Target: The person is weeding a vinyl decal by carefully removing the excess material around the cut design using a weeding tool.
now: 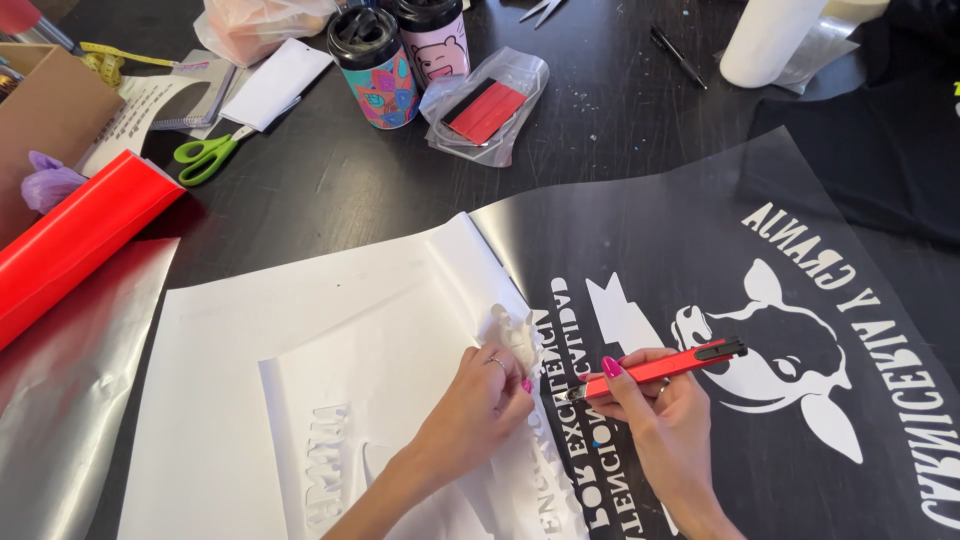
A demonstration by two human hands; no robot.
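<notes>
A large vinyl sheet (300, 350) lies flat on the dark table, white on its left half. Its right half (700, 240) is weeded, showing mirrored white letters and an animal-head shape (790, 355) on a clear backing. My left hand (478, 405) pinches a crumpled strip of white vinyl (515, 335) at the border between the two halves. My right hand (660, 415) grips a red utility knife (665, 367), its tip pointing left toward the pinched strip.
A red vinyl roll (75, 240) and silver foil (60, 390) lie at the left. Green scissors (205, 155), two printed tumblers (378, 70), a bagged red squeegee (485, 108), a white roll (765, 40) and dark fabric (880, 150) line the back.
</notes>
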